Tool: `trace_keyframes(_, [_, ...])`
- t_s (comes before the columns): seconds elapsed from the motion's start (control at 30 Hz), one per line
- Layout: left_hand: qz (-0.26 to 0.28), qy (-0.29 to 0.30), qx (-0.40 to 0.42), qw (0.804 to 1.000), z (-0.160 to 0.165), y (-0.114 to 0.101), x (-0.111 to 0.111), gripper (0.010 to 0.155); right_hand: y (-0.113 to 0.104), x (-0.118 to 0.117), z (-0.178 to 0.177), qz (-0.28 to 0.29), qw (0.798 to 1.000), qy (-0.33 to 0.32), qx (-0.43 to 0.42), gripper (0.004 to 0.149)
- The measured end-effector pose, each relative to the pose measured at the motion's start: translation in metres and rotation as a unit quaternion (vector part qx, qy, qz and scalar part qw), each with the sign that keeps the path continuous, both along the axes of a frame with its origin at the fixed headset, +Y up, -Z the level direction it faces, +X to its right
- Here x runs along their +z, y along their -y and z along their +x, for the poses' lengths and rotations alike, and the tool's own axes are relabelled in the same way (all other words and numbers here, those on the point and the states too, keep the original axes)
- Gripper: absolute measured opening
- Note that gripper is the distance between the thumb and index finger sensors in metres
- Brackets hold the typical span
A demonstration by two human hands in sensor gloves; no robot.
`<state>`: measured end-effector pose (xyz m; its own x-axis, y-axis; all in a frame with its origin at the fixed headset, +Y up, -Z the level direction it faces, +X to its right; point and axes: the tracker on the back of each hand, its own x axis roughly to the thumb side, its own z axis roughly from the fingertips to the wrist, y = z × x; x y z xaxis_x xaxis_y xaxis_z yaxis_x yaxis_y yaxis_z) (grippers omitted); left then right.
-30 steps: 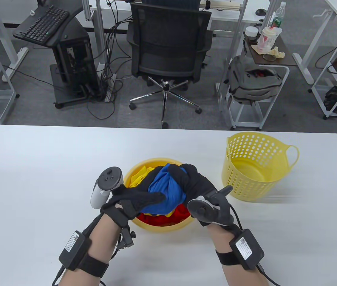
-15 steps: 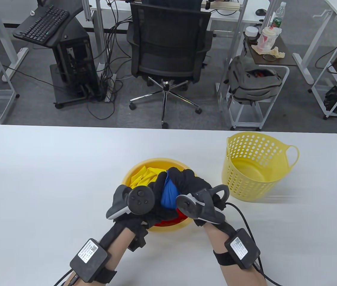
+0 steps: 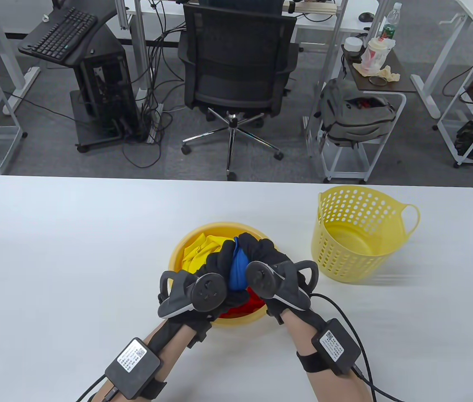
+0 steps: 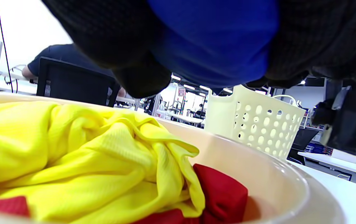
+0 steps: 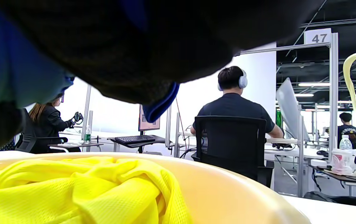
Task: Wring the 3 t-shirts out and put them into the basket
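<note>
Both gloved hands squeeze a bunched blue t-shirt (image 3: 238, 268) between them, just above a yellow basin (image 3: 176, 259). My left hand (image 3: 215, 261) grips its left side and my right hand (image 3: 263, 253) wraps over its right side. The blue t-shirt (image 4: 215, 40) fills the top of the left wrist view, and the blue t-shirt (image 5: 6, 71) shows at the top left of the right wrist view. A yellow t-shirt (image 3: 201, 249) and a red t-shirt (image 3: 247, 305) lie in the basin. The yellow perforated basket (image 3: 358, 234) stands to the right, with nothing in it.
The white table (image 3: 52, 251) stretches out on both sides of the basin. Beyond its far edge stand a black office chair (image 3: 236, 79), a keyboard stand (image 3: 58, 37) and a small cart (image 3: 366, 104) with a backpack. People sit at desks in the background of the wrist views.
My left hand turned over and closed on the blue t-shirt, which shrank from a loose bundle to a tight wad between both hands. Both hands drew together.
</note>
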<state>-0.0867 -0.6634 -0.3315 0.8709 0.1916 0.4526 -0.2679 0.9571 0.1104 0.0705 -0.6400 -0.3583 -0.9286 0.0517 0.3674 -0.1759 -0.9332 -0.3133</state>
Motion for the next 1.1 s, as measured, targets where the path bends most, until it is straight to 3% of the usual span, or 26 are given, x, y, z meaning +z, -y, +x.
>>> trace_keyframes(0.03, [-0.009, 0.003, 0.003, 1.0, 0.0, 0.0, 0.0, 0.12, 0.0, 0.0, 0.002, 0.0, 1.0, -0.002, -0.002, 0.09])
trace_keyframes(0.23, [0.059, -0.016, 0.005, 0.998, 0.009, -0.009, 0.013, 0.119, -0.017, 0.004, 0.009, 0.006, 0.999, 0.001, -0.039, 0.088])
trace_keyframes(0.4, [0.02, -0.012, 0.026, 0.999, 0.007, -0.001, 0.009, 0.119, -0.012, 0.002, 0.008, -0.009, 1.0, 0.008, -0.02, 0.088])
trace_keyframes(0.7, [0.021, -0.015, -0.007, 1.0, 0.006, -0.003, 0.006, 0.119, -0.004, -0.004, 0.006, -0.023, 0.999, 0.01, -0.033, 0.088])
trace_keyframes(0.87, [0.035, -0.014, 0.007, 0.999, 0.007, -0.004, 0.007, 0.119, -0.01, -0.002, 0.008, -0.006, 0.999, 0.009, -0.03, 0.087])
trace_keyframes(0.97, [0.007, -0.011, 0.012, 1.0, 0.004, -0.002, 0.007, 0.118, -0.005, -0.005, 0.008, -0.033, 0.999, 0.001, -0.037, 0.087])
trace_keyframes(1.1, [0.019, -0.013, 0.012, 1.0, 0.006, -0.005, 0.008, 0.119, -0.007, -0.005, 0.009, -0.026, 0.999, 0.002, -0.035, 0.086])
